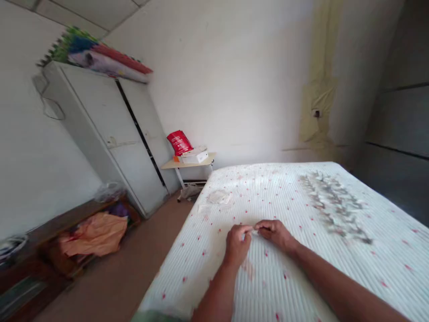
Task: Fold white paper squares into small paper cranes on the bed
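The left hand point(238, 245) and the right hand point(275, 235) pinch together one small white piece point(255, 231) above the mattress point(268, 190), and a long blurred row of pieces point(335, 206) lies to their right.

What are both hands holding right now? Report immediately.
Left hand: closed, pinching a small white flat scrap.
Right hand: closed on the same scrap.

Flat, even light leaves faint shadows around the mattress point(378, 268). Walls point(228, 80) bow outward; the grey patch point(331, 205) on it blurs, while the right hand point(276, 235) looks sharp.
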The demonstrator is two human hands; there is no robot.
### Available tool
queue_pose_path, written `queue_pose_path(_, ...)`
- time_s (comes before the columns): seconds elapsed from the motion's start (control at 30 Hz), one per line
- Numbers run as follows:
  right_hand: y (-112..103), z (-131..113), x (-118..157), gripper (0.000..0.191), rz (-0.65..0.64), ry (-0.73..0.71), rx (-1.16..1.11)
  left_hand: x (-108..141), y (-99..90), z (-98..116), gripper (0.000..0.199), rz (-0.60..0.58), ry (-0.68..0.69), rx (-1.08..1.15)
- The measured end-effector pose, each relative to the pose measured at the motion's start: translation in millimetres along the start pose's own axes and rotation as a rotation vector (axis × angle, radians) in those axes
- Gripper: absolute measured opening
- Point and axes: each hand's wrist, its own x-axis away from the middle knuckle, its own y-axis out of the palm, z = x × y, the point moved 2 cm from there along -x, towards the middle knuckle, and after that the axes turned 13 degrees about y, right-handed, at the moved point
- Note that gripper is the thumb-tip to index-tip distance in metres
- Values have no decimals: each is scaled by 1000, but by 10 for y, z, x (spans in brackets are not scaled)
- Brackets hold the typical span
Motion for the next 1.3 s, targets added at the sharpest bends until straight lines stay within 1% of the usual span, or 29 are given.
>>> queue_pose_path(0.27,11,-40,35,23,25,15,13,-28,0,-44,25,7,-3,53)
queue_pose_path(0.43,13,7,24,22,19,14,10,-28,-8,-38,23,19,-46,91)
queue_pose_path(0.6,0,73,2,21,72,-1,28,-43,5,-58,22,54,-100,103)
queue_pose_path(0.8,-3,-17,41,21,117,-15,2,-38,19,-60,21,22,-101,116)
queue_pose_path(0.93,20,-69,48,18,98,-3,22,-29,14,-48,21,9,-101,126)
queue_pose_path(1.07,41,-45,26,13,55,18,-54,-32,14,-37,19,9,-91,139)
queue_pose_path(1.2,66,12,6,13,34,108,-192,-40,18,-47,19,17,-90,100)
queue_pose_path(1.3,80,13,9,14,24,156,-246,-47,10,-52,16,17,-93,73)
